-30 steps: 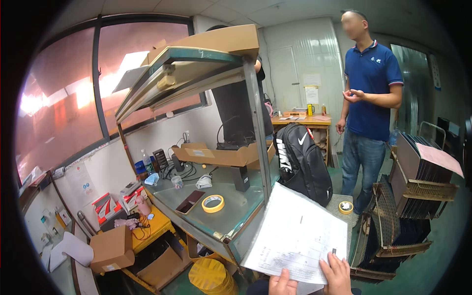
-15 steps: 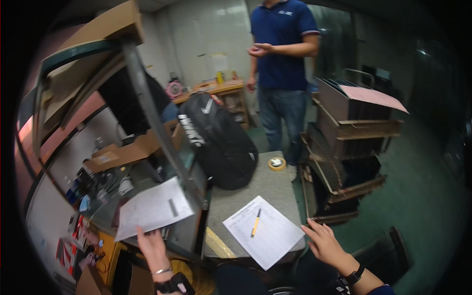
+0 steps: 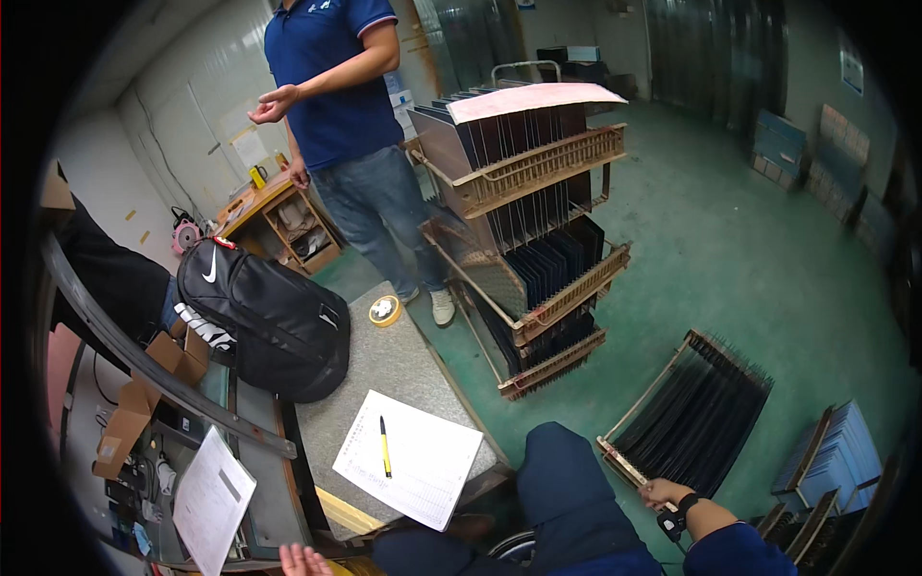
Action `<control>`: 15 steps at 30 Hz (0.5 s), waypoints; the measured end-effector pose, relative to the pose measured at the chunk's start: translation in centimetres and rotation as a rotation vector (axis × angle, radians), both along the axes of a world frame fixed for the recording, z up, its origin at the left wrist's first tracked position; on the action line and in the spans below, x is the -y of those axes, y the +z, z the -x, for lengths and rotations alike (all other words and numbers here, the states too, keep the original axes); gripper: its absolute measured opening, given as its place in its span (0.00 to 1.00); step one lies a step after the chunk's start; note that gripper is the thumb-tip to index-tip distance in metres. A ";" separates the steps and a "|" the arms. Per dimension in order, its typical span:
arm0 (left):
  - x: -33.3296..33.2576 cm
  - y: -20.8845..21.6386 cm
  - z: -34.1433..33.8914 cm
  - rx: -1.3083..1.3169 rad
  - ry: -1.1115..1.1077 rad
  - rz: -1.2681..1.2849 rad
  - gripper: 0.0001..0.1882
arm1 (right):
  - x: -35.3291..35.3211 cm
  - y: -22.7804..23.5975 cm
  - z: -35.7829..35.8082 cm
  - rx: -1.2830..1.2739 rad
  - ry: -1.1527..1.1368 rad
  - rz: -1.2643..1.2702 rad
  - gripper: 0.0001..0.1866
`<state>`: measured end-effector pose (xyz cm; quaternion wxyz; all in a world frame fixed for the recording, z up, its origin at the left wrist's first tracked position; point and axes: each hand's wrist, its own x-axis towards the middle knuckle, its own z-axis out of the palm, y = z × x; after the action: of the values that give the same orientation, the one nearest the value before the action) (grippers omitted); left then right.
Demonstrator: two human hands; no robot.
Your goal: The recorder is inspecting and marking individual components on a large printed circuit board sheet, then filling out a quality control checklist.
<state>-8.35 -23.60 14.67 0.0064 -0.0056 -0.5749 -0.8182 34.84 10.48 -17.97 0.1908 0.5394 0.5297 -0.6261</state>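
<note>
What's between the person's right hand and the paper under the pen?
In the head view, from the right hand: some green floor, a dark-trousered leg, then the grey table.

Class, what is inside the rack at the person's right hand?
The rack by the right hand holds thin, dark panels packed closely in a row. They cover its base, which cannot be seen.

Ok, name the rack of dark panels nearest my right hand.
The unstacked rack on the green floor, its end by the right hand; the stacked racks stand farther off.
</note>
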 end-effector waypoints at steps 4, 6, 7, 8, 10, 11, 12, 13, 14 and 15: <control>-2.7 1.0 -2.6 0.210 -0.157 -0.010 0.18 | 1.6 -2.5 0.8 0.033 -0.216 0.181 0.19; -3.3 1.2 -3.7 0.224 -0.307 -0.009 0.18 | 1.7 -6.6 1.1 0.001 -0.347 0.244 0.16; -3.6 1.0 -3.9 0.246 -0.270 0.077 0.18 | 1.8 -7.6 1.6 -0.006 -0.397 0.258 0.15; -2.2 -0.7 -2.8 0.184 -0.288 0.177 0.18 | 1.8 -8.6 1.6 -0.035 -0.453 0.282 0.15; -2.4 -0.9 -1.2 0.108 -0.243 0.184 0.13 | 0.2 -11.6 -0.7 0.019 -0.094 0.255 0.13; -1.5 -0.8 -0.2 0.060 -0.186 0.220 0.13 | 1.5 -9.0 1.1 -0.019 0.026 0.255 0.13; 0.7 -0.9 1.2 0.014 -0.081 0.248 0.12 | 2.9 -2.9 1.6 -0.013 -0.086 0.000 0.21; 2.9 -0.7 2.9 -0.035 0.038 0.231 0.11 | 1.9 -6.4 -0.8 -0.054 0.133 -0.067 0.27; 6.4 0.0 2.9 -0.109 0.211 0.257 0.10 | 1.2 -7.9 0.1 -0.138 0.114 -0.064 0.23; 9.5 -0.7 4.8 -0.147 0.322 0.265 0.09 | 0.7 -8.4 0.2 -0.157 0.172 -0.076 0.23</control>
<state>-13.16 -33.08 13.97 0.1780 0.0256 -0.6689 -0.7212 34.68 9.81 -26.36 0.1811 0.4481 0.6107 -0.6273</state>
